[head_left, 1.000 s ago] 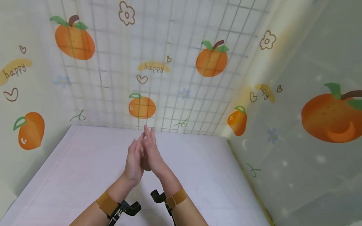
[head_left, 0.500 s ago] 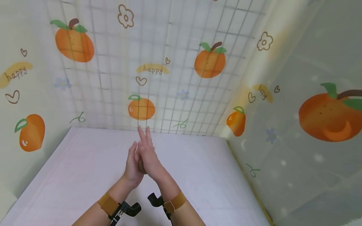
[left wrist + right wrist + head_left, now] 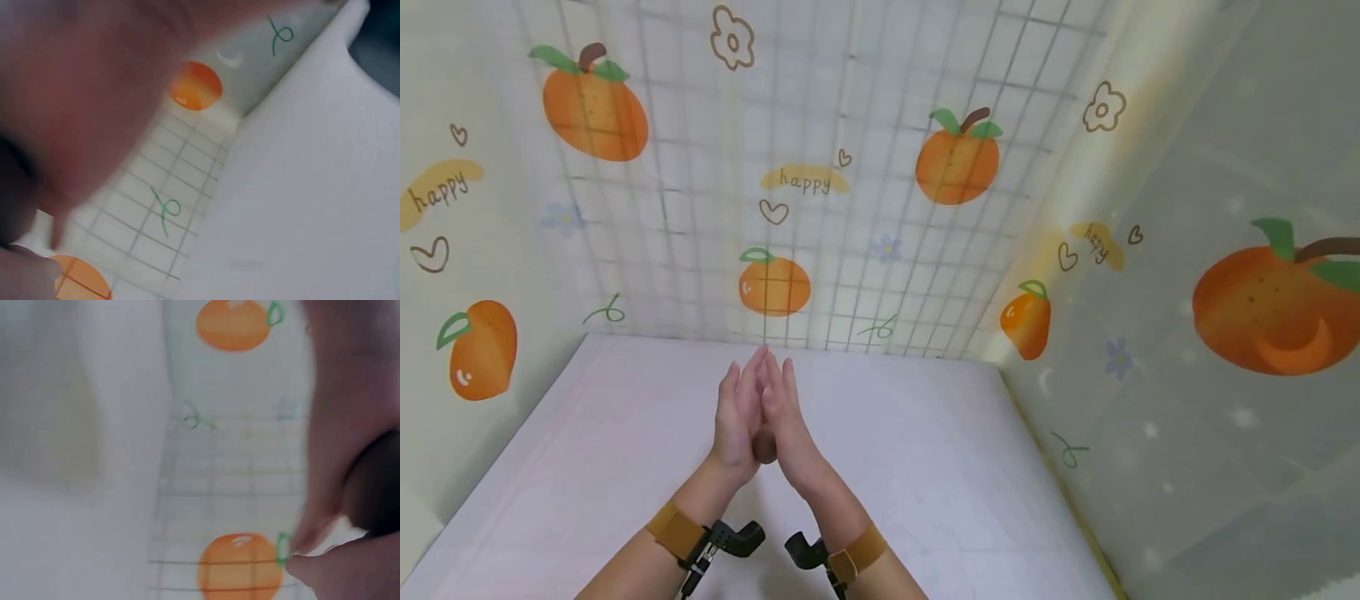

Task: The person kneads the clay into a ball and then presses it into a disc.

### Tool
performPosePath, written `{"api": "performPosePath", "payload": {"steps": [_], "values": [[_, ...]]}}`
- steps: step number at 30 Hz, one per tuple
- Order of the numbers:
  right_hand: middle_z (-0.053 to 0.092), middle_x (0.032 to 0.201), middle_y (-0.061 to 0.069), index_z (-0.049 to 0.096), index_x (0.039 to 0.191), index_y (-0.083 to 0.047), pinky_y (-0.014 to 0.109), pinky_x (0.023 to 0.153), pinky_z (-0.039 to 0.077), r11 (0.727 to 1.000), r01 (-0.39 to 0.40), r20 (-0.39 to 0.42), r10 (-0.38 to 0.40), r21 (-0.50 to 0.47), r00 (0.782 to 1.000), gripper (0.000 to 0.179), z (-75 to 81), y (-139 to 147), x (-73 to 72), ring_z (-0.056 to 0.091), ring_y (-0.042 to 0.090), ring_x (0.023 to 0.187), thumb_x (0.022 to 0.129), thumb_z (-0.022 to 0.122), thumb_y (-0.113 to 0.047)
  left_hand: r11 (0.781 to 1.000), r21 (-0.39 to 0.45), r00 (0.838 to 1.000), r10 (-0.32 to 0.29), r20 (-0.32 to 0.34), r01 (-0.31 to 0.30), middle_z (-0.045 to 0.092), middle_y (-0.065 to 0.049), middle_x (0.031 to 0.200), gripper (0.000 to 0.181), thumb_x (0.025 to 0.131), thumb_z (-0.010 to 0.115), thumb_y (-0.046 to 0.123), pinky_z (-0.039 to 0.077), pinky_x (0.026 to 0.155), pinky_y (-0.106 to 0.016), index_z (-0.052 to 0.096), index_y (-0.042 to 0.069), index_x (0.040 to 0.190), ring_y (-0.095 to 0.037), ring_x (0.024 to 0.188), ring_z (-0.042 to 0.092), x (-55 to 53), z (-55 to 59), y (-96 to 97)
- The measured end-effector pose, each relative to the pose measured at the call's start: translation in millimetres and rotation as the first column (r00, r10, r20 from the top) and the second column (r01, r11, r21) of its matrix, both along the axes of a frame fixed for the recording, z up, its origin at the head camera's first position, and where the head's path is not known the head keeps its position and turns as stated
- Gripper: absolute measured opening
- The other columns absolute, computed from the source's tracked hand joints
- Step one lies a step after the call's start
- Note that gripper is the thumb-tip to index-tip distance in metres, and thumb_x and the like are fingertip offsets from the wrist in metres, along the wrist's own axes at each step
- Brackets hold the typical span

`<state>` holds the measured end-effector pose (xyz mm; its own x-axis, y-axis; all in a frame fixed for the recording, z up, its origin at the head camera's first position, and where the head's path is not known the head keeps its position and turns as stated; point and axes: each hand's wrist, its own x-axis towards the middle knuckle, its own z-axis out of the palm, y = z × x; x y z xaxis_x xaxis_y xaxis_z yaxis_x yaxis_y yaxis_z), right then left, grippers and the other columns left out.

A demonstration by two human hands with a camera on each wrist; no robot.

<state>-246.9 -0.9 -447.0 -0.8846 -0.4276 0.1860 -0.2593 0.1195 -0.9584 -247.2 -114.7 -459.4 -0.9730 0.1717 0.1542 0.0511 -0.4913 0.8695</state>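
Observation:
Between my two palms sits a dark brown, rounded lump [image 3: 764, 447]; its material cannot be told. My left hand [image 3: 733, 437] lies against its left side, fingers extended and pointing away from me. From the other side my right hand [image 3: 796, 442] presses the lump, its fingers straight too. The fingertips of both hands come together above the table. In the left wrist view my left hand [image 3: 87, 100] is blurred, with part of the dark lump [image 3: 12, 187] at the edge. The right wrist view shows the lump [image 3: 378, 487] beside my right hand [image 3: 353, 381].
Under the hands is a table with a white cover [image 3: 925, 467]. Behind it hangs a sheet printed with oranges [image 3: 775, 286], over a wire grid [image 3: 865, 208]. Another printed curtain [image 3: 1187, 467] closes the right side. Each wrist wears a brown strap [image 3: 676, 531] with a black camera [image 3: 737, 539].
The palms have slid along each other: my right hand went forward, then back, while the left fingers came forward. Both hands shifted slightly left, and more of the brown lump shows now.

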Motion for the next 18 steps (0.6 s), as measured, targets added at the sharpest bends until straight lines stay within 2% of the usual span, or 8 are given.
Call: {"api": "performPosePath", "payload": {"steps": [1, 3, 5, 7, 9, 11, 14, 18], "values": [[-0.015, 0.178, -0.020, 0.009, 0.169, -0.054, 0.079, 0.126, 0.004, 1.000, -0.003, -0.013, 0.003, 0.006, 1.000, 0.070, 3.5, -0.5, 3.2, -0.010, 0.020, 0.168, 0.104, 0.025, -0.077, 1.000, 0.011, 1.000, -0.003, 0.012, 0.003, 0.036, 0.026, 0.166, 0.081, 0.103, 0.012, 0.081, 0.042, 0.080, -0.024, 0.009, 0.040, 0.173, -0.001, 0.117, 0.053, -0.2, -0.8, 0.3], [-0.015, 0.178, -0.021, 0.010, 0.168, -0.055, 0.078, 0.126, 0.006, 1.000, -0.006, -0.052, 0.007, 0.021, 0.999, 0.070, 10.6, -1.0, 5.0, -0.007, 0.021, 0.168, 0.104, 0.025, -0.078, 0.999, 0.031, 1.000, -0.022, 0.021, 0.022, 0.065, 0.025, 0.127, 0.080, 0.103, 0.012, 0.080, 0.037, 0.057, -0.022, 0.011, 0.039, 0.173, 0.000, 0.075, 0.053, -0.1, -3.3, 3.0], [-0.016, 0.177, -0.022, 0.011, 0.166, -0.058, 0.076, 0.127, 0.010, 0.999, -0.004, -0.085, 0.007, 0.040, 0.996, 0.069, 17.5, 0.1, 1.6, -0.003, 0.022, 0.168, 0.102, 0.024, -0.081, 0.998, 0.040, 0.999, -0.040, 0.018, 0.039, 0.062, 0.022, 0.080, 0.079, 0.105, 0.012, 0.078, 0.031, 0.048, -0.022, 0.017, 0.035, 0.171, -0.003, 0.052, 0.040, 1.8, -5.1, 7.7], [-0.018, 0.177, -0.024, 0.013, 0.166, -0.059, 0.075, 0.127, 0.012, 0.999, 0.007, -0.096, -0.002, 0.050, 0.995, 0.070, 21.5, 2.6, -5.4, -0.002, 0.024, 0.168, 0.101, 0.024, -0.084, 0.999, 0.026, 0.999, -0.041, 0.005, 0.041, 0.045, 0.014, 0.058, 0.078, 0.106, 0.011, 0.075, 0.033, 0.050, -0.023, 0.026, 0.030, 0.167, -0.005, 0.048, 0.038, 4.8, -6.1, 13.4], [-0.019, 0.176, -0.024, 0.014, 0.165, -0.060, 0.076, 0.127, 0.011, 0.999, 0.024, -0.087, -0.019, 0.048, 0.996, 0.069, 21.6, 6.0, -14.0, -0.002, 0.026, 0.169, 0.101, 0.024, -0.084, 0.999, 0.014, 0.999, -0.049, -0.016, 0.049, 0.063, 0.017, 0.077, 0.078, 0.106, 0.009, 0.074, 0.044, 0.070, -0.025, 0.027, 0.028, 0.168, -0.006, 0.069, 0.053, 7.6, -5.1, 17.6], [-0.019, 0.176, -0.024, 0.015, 0.164, -0.061, 0.078, 0.127, 0.008, 0.998, 0.044, -0.064, -0.042, 0.041, 0.997, 0.064, 18.3, 9.8, -20.9, -0.006, 0.027, 0.168, 0.103, 0.024, -0.080, 0.999, 0.002, 0.998, -0.043, -0.038, 0.043, 0.071, 0.015, 0.122, 0.079, 0.106, 0.010, 0.074, 0.045, 0.105, -0.038, 0.025, 0.029, 0.170, -0.009, 0.113, 0.059, 9.4, -2.7, 19.7], [-0.019, 0.176, -0.023, 0.014, 0.163, -0.063, 0.081, 0.125, 0.004, 0.997, 0.061, -0.026, -0.060, 0.036, 0.998, 0.059, 8.2, 13.3, -25.6, -0.011, 0.026, 0.168, 0.106, 0.023, -0.074, 0.999, 0.006, 0.997, -0.037, -0.074, 0.037, 0.029, 0.014, 0.175, 0.079, 0.106, 0.011, 0.074, 0.010, 0.131, -0.062, 0.012, 0.033, 0.174, -0.019, 0.163, 0.019, 9.3, 2.5, 17.4], [-0.016, 0.177, -0.023, 0.009, 0.166, -0.057, 0.079, 0.125, 0.002, 1.000, 0.029, -0.005, -0.029, 0.003, 1.000, 0.063, -1.4, 10.8, -15.2, -0.014, 0.019, 0.167, 0.106, 0.023, -0.072, 1.000, -0.002, 0.995, -0.015, -0.096, 0.015, 0.007, 0.008, 0.183, 0.082, 0.104, 0.012, 0.075, -0.001, 0.133, -0.063, 0.008, 0.033, 0.174, -0.019, 0.169, 0.004, 6.1, 9.6, 8.5]]}}
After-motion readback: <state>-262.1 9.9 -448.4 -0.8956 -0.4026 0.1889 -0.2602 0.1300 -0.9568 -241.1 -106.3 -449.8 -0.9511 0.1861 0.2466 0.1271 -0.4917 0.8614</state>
